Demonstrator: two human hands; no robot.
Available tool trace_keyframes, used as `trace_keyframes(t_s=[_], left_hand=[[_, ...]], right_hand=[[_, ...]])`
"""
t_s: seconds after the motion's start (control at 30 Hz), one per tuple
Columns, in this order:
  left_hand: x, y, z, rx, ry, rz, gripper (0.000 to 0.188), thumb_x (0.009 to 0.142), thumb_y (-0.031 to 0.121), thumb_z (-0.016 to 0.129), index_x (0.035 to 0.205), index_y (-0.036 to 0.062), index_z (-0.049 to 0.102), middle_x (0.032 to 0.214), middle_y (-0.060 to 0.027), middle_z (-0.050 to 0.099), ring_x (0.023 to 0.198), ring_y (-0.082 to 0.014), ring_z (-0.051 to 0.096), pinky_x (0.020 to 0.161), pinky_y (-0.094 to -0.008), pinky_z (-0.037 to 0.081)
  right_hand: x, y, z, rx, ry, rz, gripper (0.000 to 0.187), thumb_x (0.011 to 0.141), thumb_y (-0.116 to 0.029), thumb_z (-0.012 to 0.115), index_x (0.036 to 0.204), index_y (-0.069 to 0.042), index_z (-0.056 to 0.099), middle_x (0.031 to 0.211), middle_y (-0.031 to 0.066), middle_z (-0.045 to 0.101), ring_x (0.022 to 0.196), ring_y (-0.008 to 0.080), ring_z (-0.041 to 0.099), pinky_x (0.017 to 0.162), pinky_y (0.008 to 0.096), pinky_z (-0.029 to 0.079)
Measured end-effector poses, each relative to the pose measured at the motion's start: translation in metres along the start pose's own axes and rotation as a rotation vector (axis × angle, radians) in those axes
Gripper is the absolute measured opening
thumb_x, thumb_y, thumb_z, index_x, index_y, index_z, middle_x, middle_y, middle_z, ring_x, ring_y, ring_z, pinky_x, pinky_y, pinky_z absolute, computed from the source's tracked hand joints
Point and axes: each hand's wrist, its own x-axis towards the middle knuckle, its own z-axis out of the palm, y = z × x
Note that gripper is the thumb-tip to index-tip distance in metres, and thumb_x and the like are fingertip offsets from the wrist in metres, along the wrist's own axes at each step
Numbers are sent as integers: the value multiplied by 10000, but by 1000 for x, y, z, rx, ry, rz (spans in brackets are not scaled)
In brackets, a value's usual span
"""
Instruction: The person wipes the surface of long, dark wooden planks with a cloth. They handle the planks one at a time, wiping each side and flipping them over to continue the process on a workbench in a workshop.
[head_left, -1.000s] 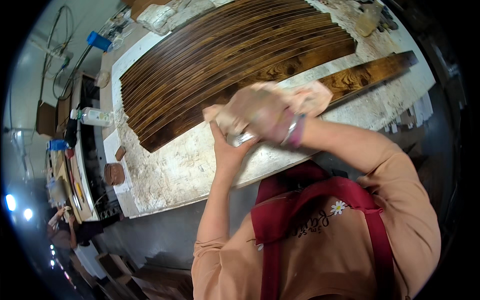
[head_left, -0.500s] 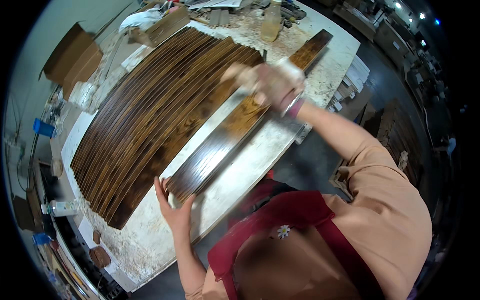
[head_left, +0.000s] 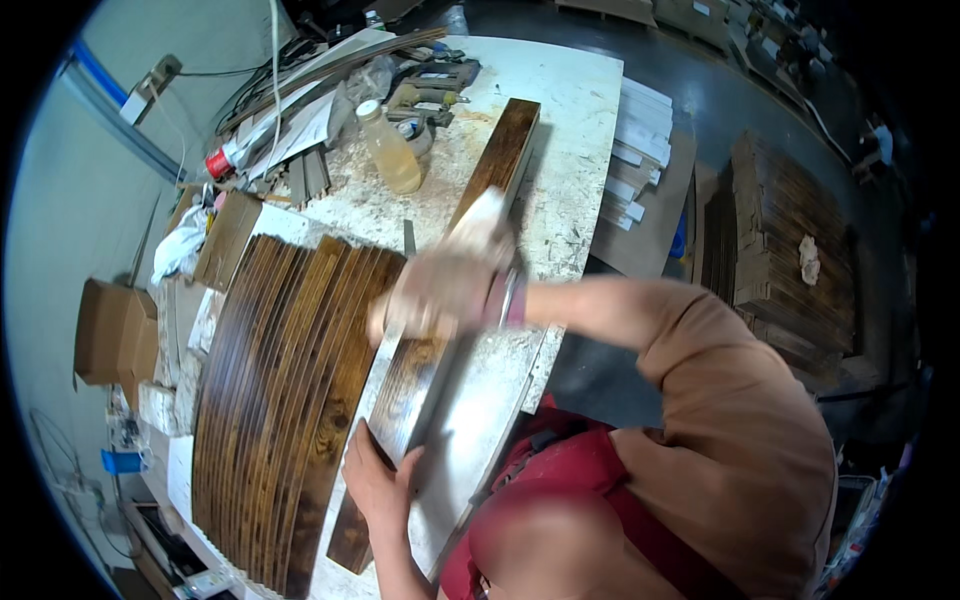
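A long dark-stained wooden board [head_left: 500, 150] lies lengthwise on the white worktable [head_left: 470, 420]. My left hand [head_left: 380, 480] spans the board's near part, fingers at its left edge and thumb at its right, gripping it across the width. Over the board's middle is my right hand [head_left: 440, 285], smeared by motion and seemingly gloved, with a bracelet at the wrist. A white cloth [head_left: 487, 215] sticks out from its far side, pressed toward the board. Left of the board, several similar stained boards [head_left: 290, 400] lie side by side, overlapping like a fan.
Beyond the boards stands a bottle of yellowish liquid [head_left: 390, 150], near some nail-gun-like tools [head_left: 430, 95]. Cardboard boxes [head_left: 115, 330] sit at the left. Right of the table are white strips [head_left: 640, 125] and a stack of dark boards [head_left: 800, 250] bearing a crumpled cloth [head_left: 808, 260].
The view has swung, so the table appears turned. My right hand is still moving with the cloth over the board. My left hand now sits farther up from the board's near end.
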Motion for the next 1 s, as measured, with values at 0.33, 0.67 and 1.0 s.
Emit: trace_keyframes(t_s=[0.33,0.67,1.0], left_hand=[[8,0,7,64,78,-4,803,570,260,887,1224,-26,519,1140,-209,495,1057,-393,478,917,-493,404],[8,59,-49,-708,-667,-302,515,805,112,739,1277,27,553,1097,-126,639,1023,-218,605,891,-338,473],[4,-9,56,-1007,-1038,-544,386,992,351,530,1143,3,606,1062,-25,647,955,-99,577,864,-275,461]], right_hand=[[-90,303,-176,170,491,1120,352,920,-285,527,1108,-18,656,1020,166,683,948,285,651,809,379,495],[-208,201,-138,1177,1186,864,358,903,-152,616,1237,-27,597,1075,95,659,909,177,614,818,315,504],[-215,129,-87,578,478,928,263,980,-168,453,1187,-39,551,1023,79,628,807,201,627,714,310,537]])
